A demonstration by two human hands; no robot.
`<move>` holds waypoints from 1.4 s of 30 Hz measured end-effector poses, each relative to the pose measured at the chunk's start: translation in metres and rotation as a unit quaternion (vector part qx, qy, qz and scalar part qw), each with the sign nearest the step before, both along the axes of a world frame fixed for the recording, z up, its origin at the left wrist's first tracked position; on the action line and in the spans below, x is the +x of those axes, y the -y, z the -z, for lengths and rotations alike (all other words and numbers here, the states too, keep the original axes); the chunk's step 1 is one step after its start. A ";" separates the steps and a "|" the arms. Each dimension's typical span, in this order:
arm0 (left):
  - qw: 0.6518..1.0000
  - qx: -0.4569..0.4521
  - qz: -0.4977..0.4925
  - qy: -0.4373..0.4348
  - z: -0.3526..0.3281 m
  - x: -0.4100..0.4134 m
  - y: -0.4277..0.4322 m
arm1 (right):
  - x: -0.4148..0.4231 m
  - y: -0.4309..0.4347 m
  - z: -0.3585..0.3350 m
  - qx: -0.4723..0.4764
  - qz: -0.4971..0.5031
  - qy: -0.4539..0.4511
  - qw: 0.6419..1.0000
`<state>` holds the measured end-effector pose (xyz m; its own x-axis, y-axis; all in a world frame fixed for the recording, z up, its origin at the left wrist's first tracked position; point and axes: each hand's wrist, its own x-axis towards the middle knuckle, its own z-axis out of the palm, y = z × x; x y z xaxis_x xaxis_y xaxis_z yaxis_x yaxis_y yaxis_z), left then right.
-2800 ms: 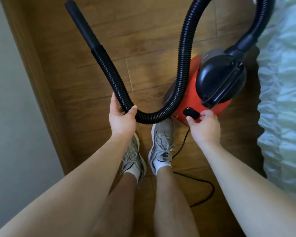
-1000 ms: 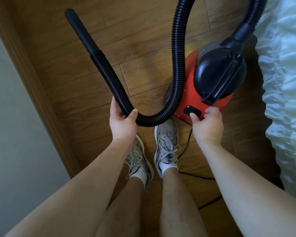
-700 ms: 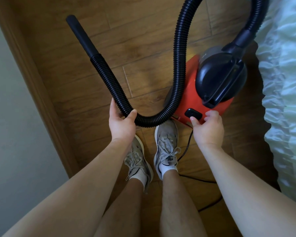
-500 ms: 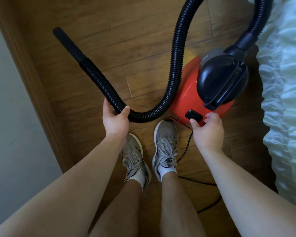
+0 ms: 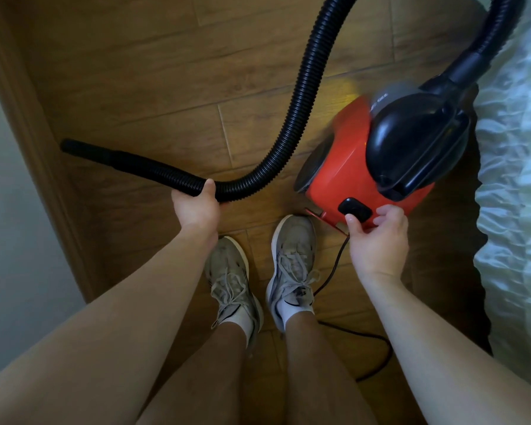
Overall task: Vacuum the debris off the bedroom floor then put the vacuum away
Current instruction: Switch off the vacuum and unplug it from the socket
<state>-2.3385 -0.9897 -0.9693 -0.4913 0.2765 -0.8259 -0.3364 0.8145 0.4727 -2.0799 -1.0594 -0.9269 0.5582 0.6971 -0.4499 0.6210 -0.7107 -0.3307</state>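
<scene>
While the red canister vacuum sits on the wooden floor beside the bed, a person readies it.
Left hand wraps the bendy ribbed hose; right hand, fingers loosely curled, thumbs the black switch. Probably light; lift by the top handle.

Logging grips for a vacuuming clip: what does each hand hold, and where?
Left hand grips the hose on its ribbed part behind the nozzle. Right hand holds nothing; its thumb touches the vacuum's switch.
</scene>
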 end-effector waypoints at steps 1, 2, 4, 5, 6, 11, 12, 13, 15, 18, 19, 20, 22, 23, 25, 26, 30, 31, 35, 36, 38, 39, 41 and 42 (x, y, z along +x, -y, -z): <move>1.000 -0.002 -0.011 0.006 0.001 0.000 0.000 | -0.001 0.000 0.001 0.000 0.003 0.003 1.000; 1.000 -0.005 -0.023 0.014 0.003 0.000 0.000 | -0.001 0.000 0.001 0.000 0.005 0.005 1.000; 0.998 -0.013 -0.055 0.035 0.005 0.001 -0.001 | -0.002 0.000 0.002 0.001 0.011 0.009 1.000; 0.996 -0.014 -0.073 0.045 0.006 0.002 -0.002 | -0.003 0.000 0.002 0.002 0.014 0.010 1.000; 0.994 -0.016 -0.090 0.052 0.006 0.002 -0.002 | -0.004 -0.001 0.002 0.003 0.015 0.012 1.000; 0.986 -0.024 -0.146 0.078 0.006 0.004 -0.005 | -0.005 -0.003 0.003 -0.001 0.024 0.015 1.000; 0.984 -0.024 -0.157 0.085 0.006 0.004 -0.005 | -0.004 -0.004 0.003 -0.003 0.024 0.016 1.000; 0.981 -0.023 -0.168 0.090 0.005 0.003 -0.006 | -0.004 -0.004 0.003 -0.005 0.025 0.015 1.000; 0.978 -0.020 -0.184 0.097 0.006 0.003 -0.007 | -0.004 -0.005 0.003 -0.007 0.028 0.014 0.999; 0.976 -0.017 -0.197 0.096 0.006 0.003 -0.009 | -0.003 -0.005 0.003 -0.007 0.027 0.015 0.999; 0.976 -0.018 -0.198 0.094 0.006 0.003 -0.009 | -0.003 -0.004 0.003 -0.007 0.026 0.016 1.000; 0.976 -0.019 -0.197 0.092 0.006 0.003 -0.009 | -0.003 -0.004 0.003 -0.006 0.025 0.016 1.000; 0.977 -0.013 -0.192 0.089 0.005 0.004 -0.009 | -0.003 -0.005 0.002 -0.005 0.023 0.014 1.000; 0.979 -0.010 -0.184 0.084 0.005 0.004 -0.009 | -0.003 -0.005 0.002 -0.005 0.023 0.014 1.000; 0.984 -0.004 -0.164 0.066 0.003 0.005 -0.008 | -0.004 -0.005 0.002 -0.005 0.023 0.013 1.000; 0.986 -0.002 -0.154 0.056 0.002 0.006 -0.008 | -0.004 -0.005 0.002 -0.005 0.023 0.013 1.000; 0.993 -0.005 -0.114 0.012 0.008 0.003 -0.003 | -0.003 -0.004 0.002 -0.004 0.023 0.013 1.000; 0.994 -0.008 -0.108 0.000 0.010 0.002 -0.002 | -0.003 -0.004 0.002 -0.004 0.020 0.015 1.000; 0.995 -0.007 -0.094 -0.014 0.011 0.000 0.000 | -0.003 -0.003 0.004 -0.004 0.016 0.016 1.000; 0.996 -0.006 -0.092 -0.014 0.010 0.000 0.000 | -0.003 -0.003 0.004 -0.004 0.016 0.016 1.000; 0.995 -0.006 -0.095 -0.014 0.009 -0.001 0.000 | -0.004 -0.003 0.004 -0.002 0.014 0.016 1.000; 0.995 -0.007 -0.099 -0.012 0.007 0.000 -0.001 | -0.004 -0.003 0.003 -0.002 0.013 0.017 1.000; 0.995 -0.015 -0.093 -0.008 0.003 -0.001 -0.002 | -0.005 -0.004 0.003 -0.003 0.014 0.017 1.000; 0.997 -0.022 -0.076 -0.010 0.002 -0.002 -0.003 | -0.005 -0.004 0.003 -0.005 0.015 0.017 1.000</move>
